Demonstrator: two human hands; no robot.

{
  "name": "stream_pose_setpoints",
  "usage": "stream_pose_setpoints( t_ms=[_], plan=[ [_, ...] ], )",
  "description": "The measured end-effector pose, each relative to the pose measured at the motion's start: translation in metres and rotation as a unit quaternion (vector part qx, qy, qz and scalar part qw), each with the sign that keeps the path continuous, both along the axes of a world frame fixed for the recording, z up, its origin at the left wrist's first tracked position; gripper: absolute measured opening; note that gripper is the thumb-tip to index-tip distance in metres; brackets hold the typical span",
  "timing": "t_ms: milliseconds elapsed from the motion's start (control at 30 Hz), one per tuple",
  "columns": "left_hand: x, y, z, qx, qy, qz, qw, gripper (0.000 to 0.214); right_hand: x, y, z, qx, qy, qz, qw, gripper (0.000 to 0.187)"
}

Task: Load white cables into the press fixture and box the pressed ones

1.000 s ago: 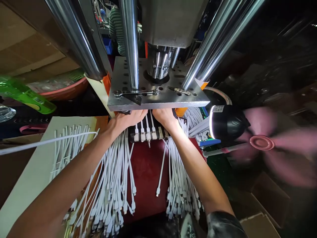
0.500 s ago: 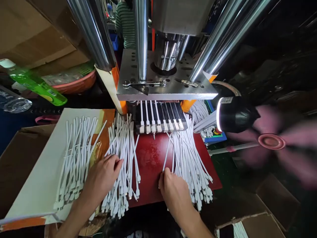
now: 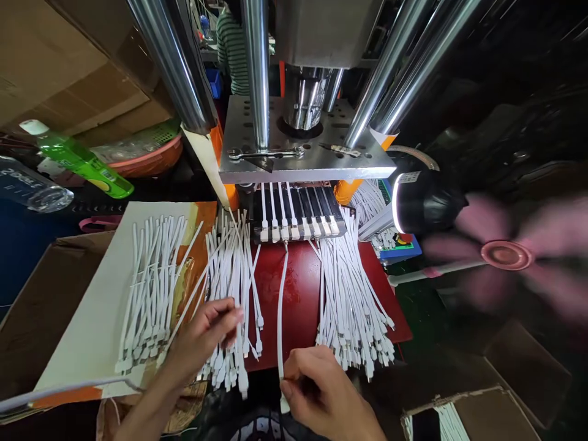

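Note:
Between the thumb and fingers of my right hand [image 3: 316,389] is a flat white cable [image 3: 281,306], its lower end sticking out under the hand. The cable's upper end meets the small metal tip on the front of a black fixture [image 3: 301,211], under the press plate. My left hand [image 3: 211,334] is over the middle bundle of white cables [image 3: 229,269], fingers loosely curled and apart; no clear grip shows. One connector hangs lower than others below its fingertips. Another bundle of white cables [image 3: 353,300] lies right of my right hand. Several white connectors line the fixture's front.
A steel press plate [image 3: 303,162] carries a wrench [image 3: 266,154]. At right stand a lit lamp [image 3: 422,202] and a spinning pink fan [image 3: 508,254]. Tied cables [image 3: 154,288] lie on a pale board at left, near a green bottle [image 3: 82,159]. A person in stripes is behind.
My right hand has moved left and nearer me, bringing the cable from the right bundle to the fixture's tip. My left hand's fingers have loosened and moved slightly right. The camera view shifted a little.

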State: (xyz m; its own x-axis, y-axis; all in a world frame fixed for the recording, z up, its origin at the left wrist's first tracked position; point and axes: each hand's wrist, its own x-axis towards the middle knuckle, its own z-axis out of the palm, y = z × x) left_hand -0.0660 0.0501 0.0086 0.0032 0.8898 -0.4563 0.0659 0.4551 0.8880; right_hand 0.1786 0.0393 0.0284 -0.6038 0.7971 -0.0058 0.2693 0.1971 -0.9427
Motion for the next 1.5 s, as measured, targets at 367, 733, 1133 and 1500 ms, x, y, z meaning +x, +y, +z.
stream_pose_setpoints(
  t_ms=[367,733,1133,1500],
  plan=[
    [0.045,-0.033,0.005,0.023,-0.123,-0.126,0.984,0.045,0.025,0.006,-0.006,-0.129,-0.029,0.163,0.978,0.008],
    [0.052,-0.064,-0.004,0.173,0.216,-0.313,0.909,0.029,0.001,0.023,-0.015,-0.258,0.155,-0.159,0.941,0.045],
    [0.052,0.045,0.061,0.252,0.109,-0.168,0.947,0.02,0.0,0.013,-0.013,-0.042,0.073,-0.11,0.99,0.023],
    [0.054,0.044,0.067,0.251,0.049,-0.206,0.944,0.015,-0.006,0.025,-0.017,0.008,0.126,-0.182,0.975,0.016]
  ],
)
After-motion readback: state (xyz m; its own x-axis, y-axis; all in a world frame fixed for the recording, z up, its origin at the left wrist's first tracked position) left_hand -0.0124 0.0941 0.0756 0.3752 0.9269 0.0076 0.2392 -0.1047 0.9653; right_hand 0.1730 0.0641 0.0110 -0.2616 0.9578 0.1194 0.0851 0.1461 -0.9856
